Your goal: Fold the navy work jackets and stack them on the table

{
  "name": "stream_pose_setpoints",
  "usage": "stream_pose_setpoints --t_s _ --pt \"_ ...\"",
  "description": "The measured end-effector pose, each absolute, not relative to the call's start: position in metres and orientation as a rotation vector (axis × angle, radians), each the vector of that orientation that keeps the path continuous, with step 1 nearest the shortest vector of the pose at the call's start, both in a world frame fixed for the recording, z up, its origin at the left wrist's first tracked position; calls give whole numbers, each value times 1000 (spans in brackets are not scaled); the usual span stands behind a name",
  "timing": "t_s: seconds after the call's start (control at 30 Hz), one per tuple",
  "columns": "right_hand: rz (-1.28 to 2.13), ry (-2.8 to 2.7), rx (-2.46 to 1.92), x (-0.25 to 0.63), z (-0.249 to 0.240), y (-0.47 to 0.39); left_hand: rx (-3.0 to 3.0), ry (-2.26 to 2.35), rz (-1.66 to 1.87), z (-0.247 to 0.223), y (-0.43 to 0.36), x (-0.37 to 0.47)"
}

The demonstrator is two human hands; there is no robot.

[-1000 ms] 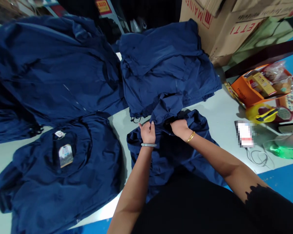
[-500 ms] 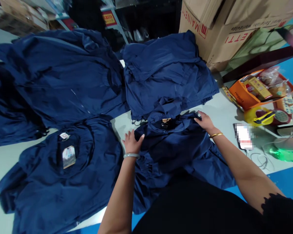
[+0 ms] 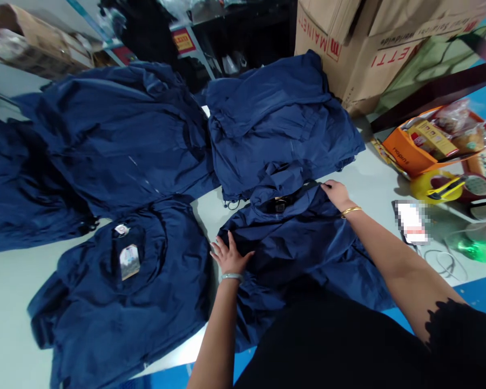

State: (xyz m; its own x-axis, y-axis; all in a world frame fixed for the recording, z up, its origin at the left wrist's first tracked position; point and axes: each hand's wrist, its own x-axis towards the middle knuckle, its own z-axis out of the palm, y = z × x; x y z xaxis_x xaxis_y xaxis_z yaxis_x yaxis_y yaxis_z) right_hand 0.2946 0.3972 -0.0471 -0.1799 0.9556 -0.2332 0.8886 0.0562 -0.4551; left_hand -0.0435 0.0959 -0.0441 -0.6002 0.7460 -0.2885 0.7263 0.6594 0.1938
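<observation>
A navy jacket (image 3: 291, 237) lies spread in front of me, its collar away from my body and a small label inside the neck. My left hand (image 3: 231, 256) rests with fingers spread on the jacket's left shoulder edge. At the opposite shoulder, my right hand (image 3: 335, 193) pinches the fabric between thumb and fingers. To the left lies a second navy jacket (image 3: 174, 292) with a white neck label and a hanging paper tag (image 3: 129, 261) showing.
Behind are a right stack of folded navy jackets (image 3: 279, 119) and a larger left pile (image 3: 117, 135). Cardboard boxes (image 3: 352, 65) stand at the back right. On the right are an orange box (image 3: 413, 151), a tape roll, a phone (image 3: 411, 221) with a cable, and a green bottle (image 3: 480, 249).
My left hand has slid down the jacket's left edge, toward my body. My right hand has moved slightly inward and closed on the shoulder fabric. The view has shifted a little left.
</observation>
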Motion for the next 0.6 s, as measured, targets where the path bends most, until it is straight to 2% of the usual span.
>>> stream_pose_setpoints --t_s 0.17,0.37,0.53,0.6 --pt "680 -1852 -1952 322 -55 393 1085 2555 218 -53 98 -51" --pt "1150 -1692 -1981 361 -72 346 763 2559 396 -62 93 -59" --pt "1220 -1644 -1980 358 -77 308 629 2564 277 -62 97 -50" --pt "1207 -1598 -2057 351 -73 298 798 2563 262 -65 98 -45"
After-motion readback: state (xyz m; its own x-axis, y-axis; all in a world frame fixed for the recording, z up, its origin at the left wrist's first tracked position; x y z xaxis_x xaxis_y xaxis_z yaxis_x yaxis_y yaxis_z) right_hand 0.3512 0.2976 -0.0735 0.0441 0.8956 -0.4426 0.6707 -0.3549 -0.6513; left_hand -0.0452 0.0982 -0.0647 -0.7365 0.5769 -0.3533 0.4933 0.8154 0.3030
